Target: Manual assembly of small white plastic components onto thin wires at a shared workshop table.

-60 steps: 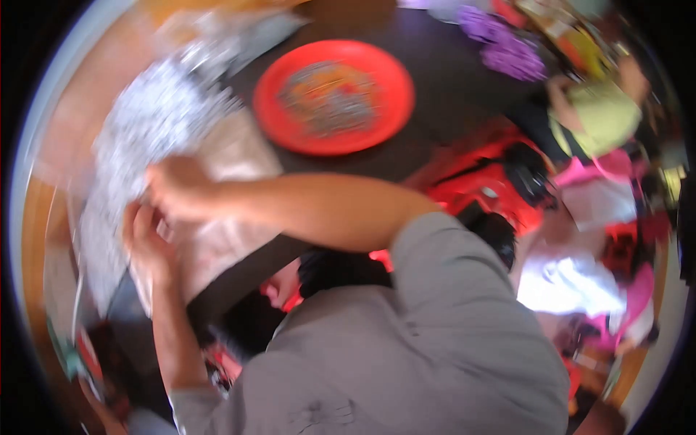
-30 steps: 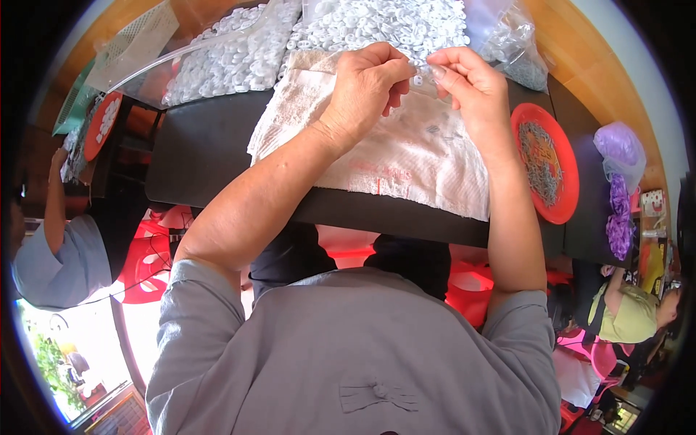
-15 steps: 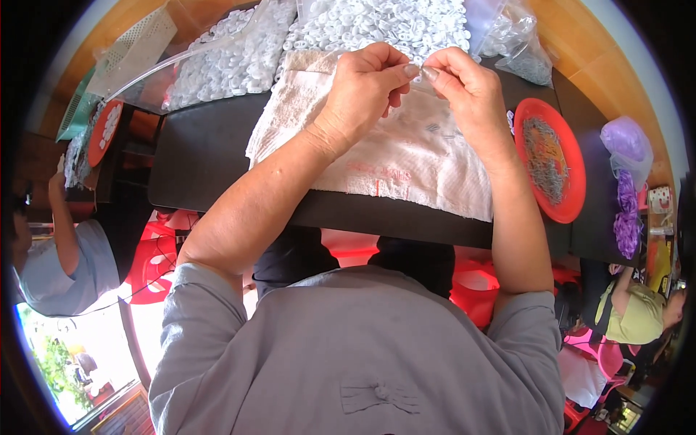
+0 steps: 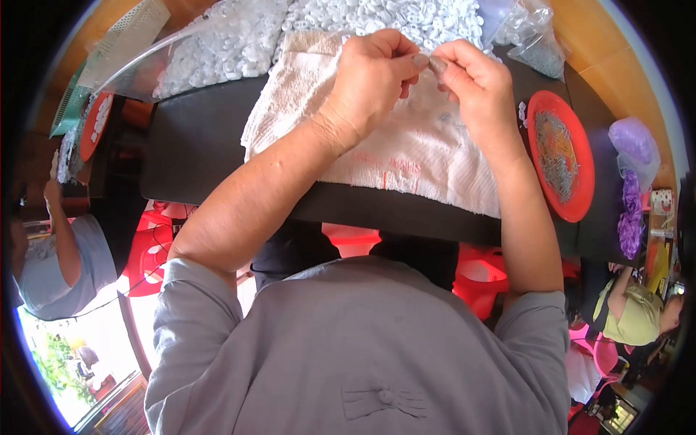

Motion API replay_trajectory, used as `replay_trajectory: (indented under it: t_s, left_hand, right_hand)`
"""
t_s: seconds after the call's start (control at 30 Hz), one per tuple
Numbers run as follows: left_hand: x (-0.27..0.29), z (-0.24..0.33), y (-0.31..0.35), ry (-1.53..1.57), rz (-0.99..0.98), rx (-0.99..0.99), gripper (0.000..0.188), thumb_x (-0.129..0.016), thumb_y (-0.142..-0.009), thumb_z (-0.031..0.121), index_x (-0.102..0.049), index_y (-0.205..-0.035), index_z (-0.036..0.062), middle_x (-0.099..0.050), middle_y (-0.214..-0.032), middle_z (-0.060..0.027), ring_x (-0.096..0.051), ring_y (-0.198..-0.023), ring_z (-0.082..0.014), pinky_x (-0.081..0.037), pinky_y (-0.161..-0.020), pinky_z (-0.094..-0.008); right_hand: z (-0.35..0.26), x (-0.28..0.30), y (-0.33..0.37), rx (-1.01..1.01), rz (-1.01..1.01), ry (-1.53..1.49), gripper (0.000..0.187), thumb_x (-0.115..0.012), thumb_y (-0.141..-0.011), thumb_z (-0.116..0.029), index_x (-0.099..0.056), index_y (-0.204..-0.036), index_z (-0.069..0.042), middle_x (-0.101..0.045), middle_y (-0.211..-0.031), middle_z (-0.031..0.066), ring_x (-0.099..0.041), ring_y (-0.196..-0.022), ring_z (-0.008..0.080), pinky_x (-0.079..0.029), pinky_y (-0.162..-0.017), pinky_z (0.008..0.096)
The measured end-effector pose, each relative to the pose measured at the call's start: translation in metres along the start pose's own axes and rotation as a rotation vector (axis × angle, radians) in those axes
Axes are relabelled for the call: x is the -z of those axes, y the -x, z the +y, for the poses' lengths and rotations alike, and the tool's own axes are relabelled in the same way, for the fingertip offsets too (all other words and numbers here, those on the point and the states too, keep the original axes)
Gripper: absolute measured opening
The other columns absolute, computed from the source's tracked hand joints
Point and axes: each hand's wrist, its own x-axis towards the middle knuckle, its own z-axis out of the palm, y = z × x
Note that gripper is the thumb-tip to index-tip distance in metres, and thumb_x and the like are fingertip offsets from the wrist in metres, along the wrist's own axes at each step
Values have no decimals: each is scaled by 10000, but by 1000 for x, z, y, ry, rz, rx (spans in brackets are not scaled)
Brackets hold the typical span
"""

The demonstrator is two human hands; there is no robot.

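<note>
My left hand and my right hand meet above a white towel, thumbs and forefingers pinched tip to tip. Whatever lies between the fingertips is too small and too hidden to make out. Just beyond them spreads a heap of small white ring-like plastic pieces. More white pieces fill a clear container on the left. To the right of my right hand, a red plate holds many thin grey metal pieces.
A clear bag of small grey pieces stands at the far right. Purple bags lie past the plate. Another person sits on the left, and one in yellow-green on the right. A red stool is under the table.
The fingertips of my two hands have come closer together and now touch. The right wrist has turned a little. The whole view has shifted slightly.
</note>
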Motion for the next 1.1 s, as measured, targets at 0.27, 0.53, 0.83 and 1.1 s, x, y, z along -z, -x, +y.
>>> replay_trajectory:
  t_s: [0.27,0.53,0.83,1.1]
  left_hand:
    - [13,0,-14,70,-81,36,124,-638,-848,105,-620,-803,-9,-559,-629,-41,-479,-490,-118,-359,-421,-251]
    - [27,-2,-23,293,164,68,84,-638,-790,56,-630,-788,-28,-565,-631,-73,-489,-474,-152,-379,-420,-289]
    - [21,-1,-22,288,82,118,121,-615,-792,88,-629,-784,-32,-565,-657,-81,-493,-501,-157,-385,-442,-288]
    - [20,-3,-21,286,37,160,122,-622,-779,84,-631,-807,-34,-556,-652,-70,-484,-503,-140,-380,-444,-275]
  right_hand:
    - [3,5,-7,-41,-63,-94,114,-574,-887,-65,-649,-966,-28,-597,-796,-37,-498,-686,34,-407,-604,202]
    - [7,-18,5,196,-215,382,159,-639,-765,-106,-627,-924,-94,-578,-611,71,-579,-581,171,-453,-566,319]
    - [39,44,-19,-51,230,805,105,-647,-831,-246,-677,-888,-163,-671,-717,99,-653,-686,300,-487,-616,399]
    - [60,47,-18,-133,10,999,173,-607,-837,-227,-691,-934,-111,-679,-889,151,-637,-884,342,-484,-763,434]
